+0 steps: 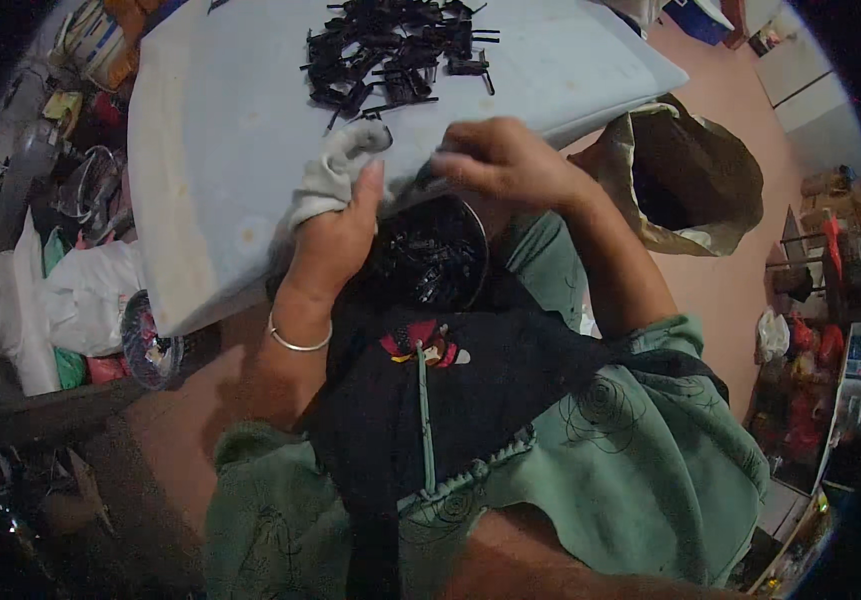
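My left hand (pixel 335 245) is raised over the near edge of the pale table, thumb up. A crumpled greyish-white cloth (pixel 322 190) covers its curled fingers. A small dark piece (pixel 384 130) shows at the cloth's upper tip; its shape is unclear. To the right, my right hand (pixel 510 165) is closed, fingers bent toward the left hand and slightly blurred. Something dark lies by its fingertips, but I cannot make out whether it is gripped. Below both hands, a round dark bowl (pixel 481 225) at my lap holds many small black shiny pieces (pixel 430 255).
A heap of black plastic parts (pixel 380 55) lies at the far side of the pale blue padded surface (pixel 220 130). An open brown sack (pixel 740 190) stands on the floor at right. White plastic bags (pixel 95 295) crowd the left; shelves with goods (pixel 800 340) line the right.
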`<state>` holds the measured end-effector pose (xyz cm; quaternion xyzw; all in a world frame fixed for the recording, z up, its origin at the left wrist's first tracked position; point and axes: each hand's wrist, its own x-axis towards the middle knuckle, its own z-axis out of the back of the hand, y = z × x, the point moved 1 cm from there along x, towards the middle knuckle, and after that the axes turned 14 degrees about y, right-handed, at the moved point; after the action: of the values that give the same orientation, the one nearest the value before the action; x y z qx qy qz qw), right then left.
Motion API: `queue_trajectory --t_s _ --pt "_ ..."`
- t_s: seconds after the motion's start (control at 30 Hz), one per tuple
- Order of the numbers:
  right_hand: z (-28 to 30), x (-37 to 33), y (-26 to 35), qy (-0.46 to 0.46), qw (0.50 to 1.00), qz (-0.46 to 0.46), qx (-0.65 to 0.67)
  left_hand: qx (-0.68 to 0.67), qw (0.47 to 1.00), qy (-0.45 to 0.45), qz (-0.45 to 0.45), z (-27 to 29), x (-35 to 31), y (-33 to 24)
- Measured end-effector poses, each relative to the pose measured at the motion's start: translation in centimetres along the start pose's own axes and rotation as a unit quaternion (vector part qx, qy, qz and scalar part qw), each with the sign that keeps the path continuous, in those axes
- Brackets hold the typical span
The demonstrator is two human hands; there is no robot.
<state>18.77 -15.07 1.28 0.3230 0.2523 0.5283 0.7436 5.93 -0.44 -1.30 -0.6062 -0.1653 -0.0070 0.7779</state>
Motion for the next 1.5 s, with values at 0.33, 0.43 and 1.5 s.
queue_trajectory --t_s 0.33,0.43,1.5 --pt "-3.6 -0.8 2.5 -0.094 0.987 0.112 0.067 -0.103 0.990 0.050 0.086 -0.4 -3.0 -1.0" --pt "-5.1 -1.3 4.3 -0.079 0.955 0.285 0.012 -0.105 0.994 -0.012 0.040 -1.0 -3.0 -0.1" --pt "-5.7 -0.3 1.6 -0.013 0.996 0.076 0.053 -0.172 0.980 -0.071 0.068 -0.6 -3.5 -0.7"
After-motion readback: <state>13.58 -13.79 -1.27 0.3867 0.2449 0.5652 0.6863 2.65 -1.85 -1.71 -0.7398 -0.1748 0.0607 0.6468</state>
